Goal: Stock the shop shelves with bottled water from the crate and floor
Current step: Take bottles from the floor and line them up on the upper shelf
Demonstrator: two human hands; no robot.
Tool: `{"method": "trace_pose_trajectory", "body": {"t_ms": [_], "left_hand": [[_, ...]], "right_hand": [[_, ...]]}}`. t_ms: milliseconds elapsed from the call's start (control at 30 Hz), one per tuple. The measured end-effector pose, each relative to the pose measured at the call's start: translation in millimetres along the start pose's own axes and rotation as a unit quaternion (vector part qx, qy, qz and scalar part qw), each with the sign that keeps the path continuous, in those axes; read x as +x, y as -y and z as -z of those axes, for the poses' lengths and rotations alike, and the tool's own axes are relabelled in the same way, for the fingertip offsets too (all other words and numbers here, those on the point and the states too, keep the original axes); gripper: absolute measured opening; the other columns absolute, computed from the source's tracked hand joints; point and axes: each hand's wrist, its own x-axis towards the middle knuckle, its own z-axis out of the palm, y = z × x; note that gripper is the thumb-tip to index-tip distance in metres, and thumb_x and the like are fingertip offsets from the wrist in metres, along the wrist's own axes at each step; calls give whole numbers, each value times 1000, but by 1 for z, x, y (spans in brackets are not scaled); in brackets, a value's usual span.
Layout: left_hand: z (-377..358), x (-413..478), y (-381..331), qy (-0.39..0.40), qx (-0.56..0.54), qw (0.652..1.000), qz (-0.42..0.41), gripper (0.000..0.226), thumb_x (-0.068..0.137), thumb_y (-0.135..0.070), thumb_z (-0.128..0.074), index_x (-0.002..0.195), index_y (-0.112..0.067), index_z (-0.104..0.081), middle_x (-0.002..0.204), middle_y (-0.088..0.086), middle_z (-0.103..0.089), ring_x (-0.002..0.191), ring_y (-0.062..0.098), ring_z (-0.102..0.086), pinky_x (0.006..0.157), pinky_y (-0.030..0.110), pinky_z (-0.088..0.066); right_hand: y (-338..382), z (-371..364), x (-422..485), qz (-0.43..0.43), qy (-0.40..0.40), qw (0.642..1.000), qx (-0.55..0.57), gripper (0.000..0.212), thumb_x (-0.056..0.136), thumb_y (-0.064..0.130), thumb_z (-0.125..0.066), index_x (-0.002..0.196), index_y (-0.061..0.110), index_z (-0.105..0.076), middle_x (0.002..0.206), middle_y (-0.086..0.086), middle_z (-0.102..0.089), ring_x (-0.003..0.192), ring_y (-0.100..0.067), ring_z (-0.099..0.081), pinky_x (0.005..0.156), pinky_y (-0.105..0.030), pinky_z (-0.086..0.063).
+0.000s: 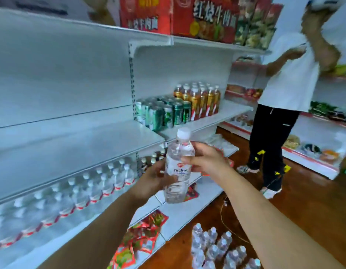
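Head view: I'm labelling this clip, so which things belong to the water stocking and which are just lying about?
Job: held bottle, left hand, right hand, shelf bottles, floor bottles.
Lying about: green cans, amber bottles, red packets, noodle boxes, bystander.

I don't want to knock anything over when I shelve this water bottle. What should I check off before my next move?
1. Grip: left hand and right hand both hold the bottle, ok.
2. Seal: cap is on, ok.
3. Free slot in the shelf row: cannot tell, blurred.
4. Bystander clear of that row: ok, the other person stands off to the right.
5. Footing near the floor bottles: cannot tell, feet out of view.
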Motion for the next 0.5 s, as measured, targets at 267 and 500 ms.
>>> {"method": "trace_pose_trajectory", "body": {"t_ms": [267,500], "left_hand": [[154,-132,-32,-235,33,971,-13,51,72,-9,-70,120,-14,-53,106,8,-64,78,4,-64,60,13,-47],[306,-212,-43,-411,58,909,-25,37,80,4,-66,107,-10,-46,111,22,-61,81,15,-59,56,13,-47]], "right_hand": [[47,-208,58,68,178,982,17,32,77,-2,-67,95,24,-62,92,3,-69,83,-15,-65,82,-38,-51],[82,-390,117,93,285,951,70,43,76,-8,-66,100,24,-51,94,2,-66,87,-17,-62,79,-38,-51]]}}
